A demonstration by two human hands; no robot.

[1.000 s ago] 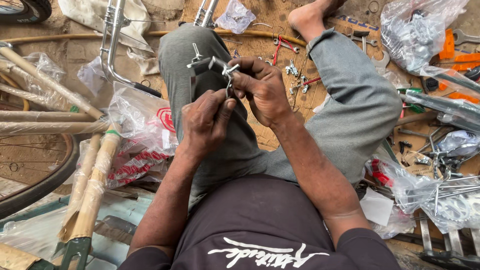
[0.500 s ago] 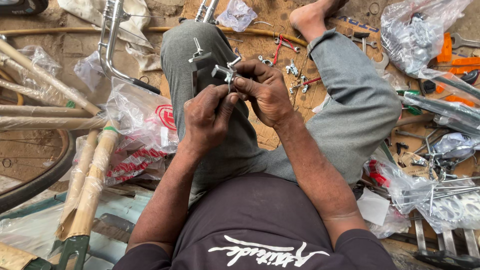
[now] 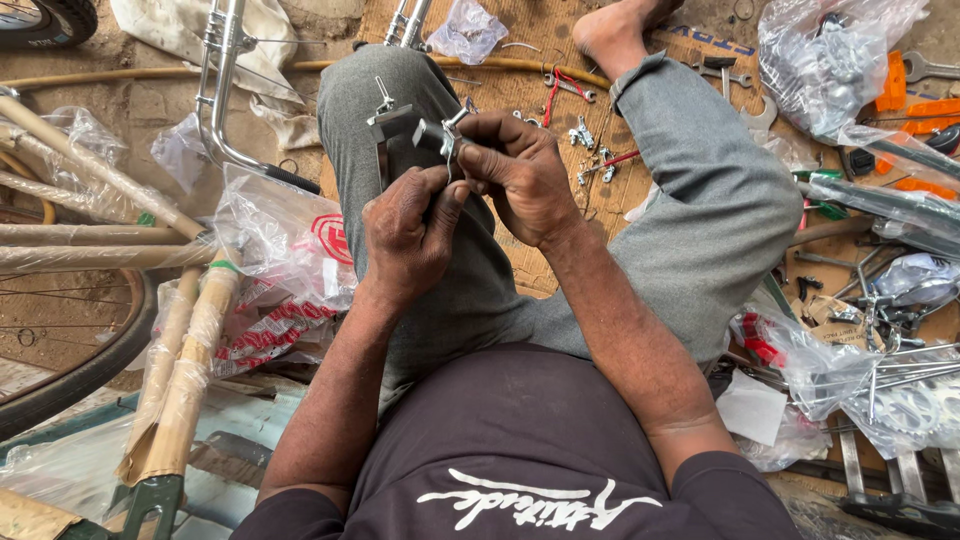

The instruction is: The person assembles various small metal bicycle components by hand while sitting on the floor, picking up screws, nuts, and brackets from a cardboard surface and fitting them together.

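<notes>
Left hand (image 3: 410,235) & right hand (image 3: 520,175) both pinch small silver metal bracket assy (image 3: 415,130) over grey-trousered knee (image 3: 380,90); keep grip firm, pieces aligned.

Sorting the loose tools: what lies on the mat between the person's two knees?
In the head view, between the left knee and right knee, the mat holds red-handled pliers and small metal fittings.
</notes>
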